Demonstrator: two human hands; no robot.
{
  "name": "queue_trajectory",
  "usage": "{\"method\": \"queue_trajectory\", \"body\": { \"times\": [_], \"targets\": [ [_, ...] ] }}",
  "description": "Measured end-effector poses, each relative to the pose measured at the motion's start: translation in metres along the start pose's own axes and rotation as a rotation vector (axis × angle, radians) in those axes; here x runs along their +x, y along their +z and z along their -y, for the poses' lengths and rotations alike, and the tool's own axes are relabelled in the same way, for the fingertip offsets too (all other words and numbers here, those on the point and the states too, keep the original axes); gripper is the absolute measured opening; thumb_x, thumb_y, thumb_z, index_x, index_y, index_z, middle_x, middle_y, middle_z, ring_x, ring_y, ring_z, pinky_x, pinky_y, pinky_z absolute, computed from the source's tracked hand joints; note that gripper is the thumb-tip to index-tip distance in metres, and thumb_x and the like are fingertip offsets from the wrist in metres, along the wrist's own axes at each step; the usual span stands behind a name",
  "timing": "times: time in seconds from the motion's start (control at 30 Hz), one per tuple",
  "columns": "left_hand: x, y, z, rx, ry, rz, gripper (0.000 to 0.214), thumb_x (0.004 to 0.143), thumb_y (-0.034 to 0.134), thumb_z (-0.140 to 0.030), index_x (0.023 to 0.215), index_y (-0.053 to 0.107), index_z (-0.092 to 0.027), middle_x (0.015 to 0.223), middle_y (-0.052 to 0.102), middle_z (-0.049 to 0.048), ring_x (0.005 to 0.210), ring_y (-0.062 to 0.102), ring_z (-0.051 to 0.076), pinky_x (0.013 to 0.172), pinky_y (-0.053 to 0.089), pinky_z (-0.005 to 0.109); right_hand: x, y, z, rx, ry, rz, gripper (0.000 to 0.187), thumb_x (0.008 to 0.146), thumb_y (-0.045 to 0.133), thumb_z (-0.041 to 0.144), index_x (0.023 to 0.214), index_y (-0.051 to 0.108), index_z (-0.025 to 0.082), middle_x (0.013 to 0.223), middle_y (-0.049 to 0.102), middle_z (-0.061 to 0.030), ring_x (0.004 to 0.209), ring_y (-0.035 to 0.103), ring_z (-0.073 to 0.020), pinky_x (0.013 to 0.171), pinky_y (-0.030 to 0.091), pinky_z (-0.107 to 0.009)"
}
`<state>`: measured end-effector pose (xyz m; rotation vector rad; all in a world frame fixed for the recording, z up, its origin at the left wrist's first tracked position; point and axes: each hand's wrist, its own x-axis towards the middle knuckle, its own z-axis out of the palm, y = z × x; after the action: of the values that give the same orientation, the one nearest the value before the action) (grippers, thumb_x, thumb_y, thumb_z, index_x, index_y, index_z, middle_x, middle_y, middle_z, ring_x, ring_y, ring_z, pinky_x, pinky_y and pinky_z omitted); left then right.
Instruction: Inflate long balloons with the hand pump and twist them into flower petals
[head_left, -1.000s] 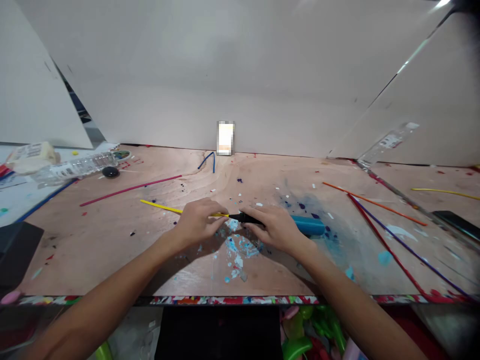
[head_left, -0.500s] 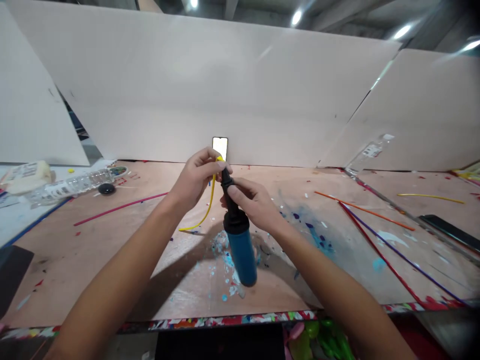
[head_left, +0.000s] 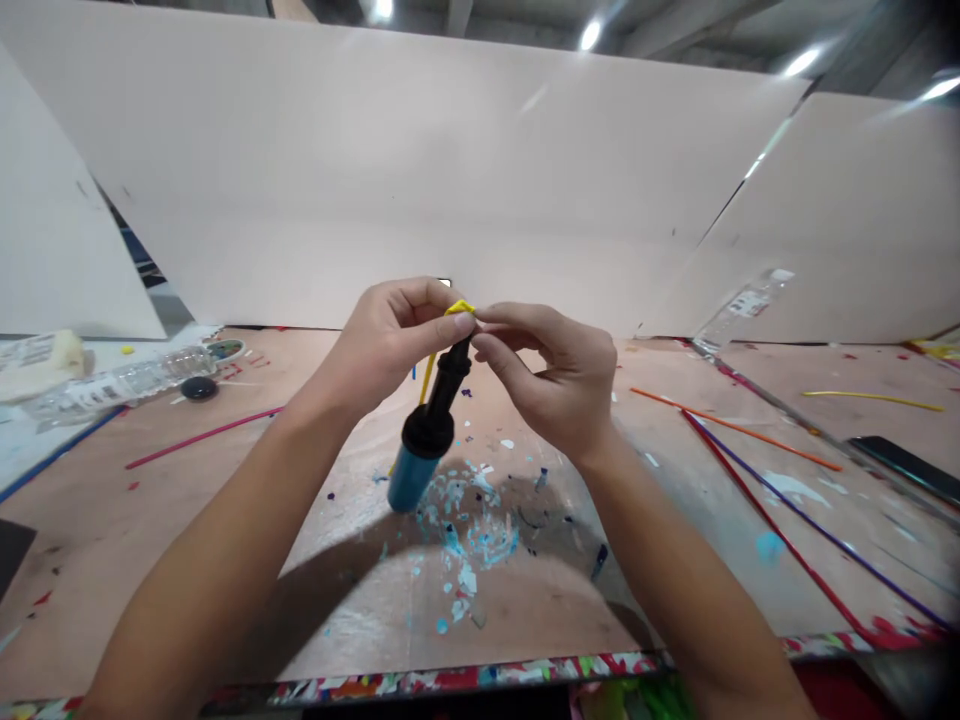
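Note:
A blue balloon pump (head_left: 414,480) with a black top and nozzle hangs tilted above the table, its nozzle pointing up and to the right. The thumb and fingers of my left hand (head_left: 379,335) are closed around the nozzle tip and the yellow modelling balloon (head_left: 463,307) there. My right hand (head_left: 566,375) pinches the balloon's end at the nozzle with thumb and index finger. Part of the balloon droops behind the pump. Fingertips hide how far the balloon's mouth sits over the nozzle.
Uninflated balloons lie around: pink (head_left: 202,437), orange (head_left: 735,428), red (head_left: 772,525), purple (head_left: 825,530) and yellow (head_left: 874,400). Plastic bottles (head_left: 124,385) are at both sides. A dark phone (head_left: 907,468) lies right. White panels (head_left: 480,170) stand behind the paint-flecked table (head_left: 360,610).
My right hand has left the pump's neck and moved up to the balloon at the nozzle. The pump's body has swung left and up.

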<state>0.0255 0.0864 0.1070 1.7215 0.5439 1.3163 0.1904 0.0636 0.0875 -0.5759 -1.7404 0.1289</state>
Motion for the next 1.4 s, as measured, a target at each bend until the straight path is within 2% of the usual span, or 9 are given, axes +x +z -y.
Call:
{"method": "queue_trajectory", "body": {
  "times": [0.13, 0.3, 0.4, 0.6, 0.97, 1.07, 1.17, 1.3, 1.4],
  "targets": [
    [-0.005, 0.004, 0.0, 0.035, 0.014, -0.032, 0.013, 0.075, 0.068, -0.024, 0.072, 0.06, -0.015, 0.063, 0.054, -0.002, 0.058, 0.053, 0.009, 0.053, 0.041, 0.022, -0.001, 0.004, -0.001, 0.014, 0.0, -0.025, 0.015, 0.083, 0.063, 0.025, 0.098, 0.062, 0.023, 0.087, 0.068, 0.0018, 0.075, 0.067, -0.0121, 0.069, 0.057, -0.026],
    [-0.015, 0.008, 0.021, 0.037, 0.025, -0.154, 0.012, 0.078, 0.064, -0.024, 0.074, 0.055, -0.017, 0.061, 0.05, -0.0032, 0.052, 0.048, 0.007, 0.048, 0.039, 0.021, -0.009, 0.019, -0.011, 0.085, 0.148, 0.05, 0.02, 0.087, 0.057, 0.03, 0.105, 0.055, 0.023, 0.083, 0.063, 0.0017, 0.073, 0.064, -0.0103, 0.065, 0.055, -0.024],
    [-0.017, 0.007, 0.031, 0.036, 0.031, -0.191, 0.014, 0.08, 0.061, -0.027, 0.074, 0.053, -0.018, 0.059, 0.048, -0.0036, 0.05, 0.045, 0.007, 0.047, 0.038, 0.021, -0.006, 0.025, -0.015, 0.066, 0.159, 0.025, 0.023, 0.085, 0.058, 0.03, 0.106, 0.053, 0.022, 0.085, 0.06, 0.0011, 0.072, 0.062, -0.0094, 0.061, 0.053, -0.022],
    [-0.017, 0.001, 0.035, 0.052, 0.017, -0.185, 0.015, 0.082, 0.059, -0.03, 0.074, 0.053, -0.018, 0.059, 0.05, -0.0033, 0.049, 0.046, 0.007, 0.047, 0.04, 0.021, 0.006, 0.021, -0.019, 0.13, 0.116, 0.162, 0.012, 0.088, 0.055, 0.025, 0.097, 0.062, 0.022, 0.088, 0.065, 0.0011, 0.073, 0.064, -0.0095, 0.067, 0.056, -0.024],
    [-0.025, 0.004, 0.026, 0.162, -0.015, -0.071, 0.018, 0.084, 0.059, -0.03, 0.074, 0.054, -0.016, 0.056, 0.053, -0.0027, 0.047, 0.049, 0.008, 0.046, 0.041, 0.022, 0.005, 0.003, -0.018, 0.103, 0.142, 0.214, 0.006, 0.081, 0.062, 0.025, 0.08, 0.065, 0.02, 0.075, 0.066, 0.0012, 0.066, 0.063, -0.0109, 0.062, 0.056, -0.026],
    [-0.027, 0.01, 0.027, 0.204, -0.002, -0.055, 0.016, 0.084, 0.059, -0.032, 0.091, 0.054, -0.018, 0.068, 0.057, -0.0015, 0.056, 0.054, 0.01, 0.054, 0.046, 0.023, 0.004, 0.002, -0.013, 0.032, 0.136, 0.131, 0.008, 0.081, 0.062, 0.026, 0.077, 0.064, 0.02, 0.073, 0.065, 0.0012, 0.064, 0.061, -0.0108, 0.061, 0.055, -0.026],
    [-0.028, 0.017, 0.031, 0.247, 0.056, -0.054, 0.034, 0.084, 0.059, -0.034, 0.113, 0.045, -0.024, 0.092, 0.059, 0.002, 0.078, 0.06, 0.014, 0.07, 0.049, 0.028, 0.004, 0.004, -0.013, -0.003, 0.112, -0.055, 0.008, 0.081, 0.06, 0.026, 0.078, 0.063, 0.02, 0.072, 0.063, 0.0014, 0.063, 0.061, -0.011, 0.06, 0.055, -0.026],
    [-0.03, 0.024, 0.036, 0.41, 0.216, -0.113, 0.032, 0.085, 0.057, -0.038, 0.11, 0.042, -0.024, 0.119, 0.045, 0.0079, 0.111, 0.049, 0.021, 0.09, 0.043, 0.034, 0.005, 0.007, -0.012, -0.018, 0.098, -0.162, 0.007, 0.083, 0.058, 0.024, 0.079, 0.063, 0.02, 0.073, 0.063, 0.0013, 0.063, 0.062, -0.0107, 0.06, 0.055, -0.025],
    [-0.032, 0.026, 0.038, 0.484, 0.27, -0.102, 0.023, 0.09, 0.048, -0.039, 0.103, 0.04, -0.022, 0.108, 0.043, 0.0073, 0.103, 0.046, 0.02, 0.087, 0.041, 0.035, 0.005, 0.007, -0.008, -0.014, 0.086, -0.136, 0.008, 0.083, 0.058, 0.024, 0.079, 0.063, 0.02, 0.073, 0.063, 0.0009, 0.065, 0.062, -0.0117, 0.063, 0.055, -0.027]
  ]
}}
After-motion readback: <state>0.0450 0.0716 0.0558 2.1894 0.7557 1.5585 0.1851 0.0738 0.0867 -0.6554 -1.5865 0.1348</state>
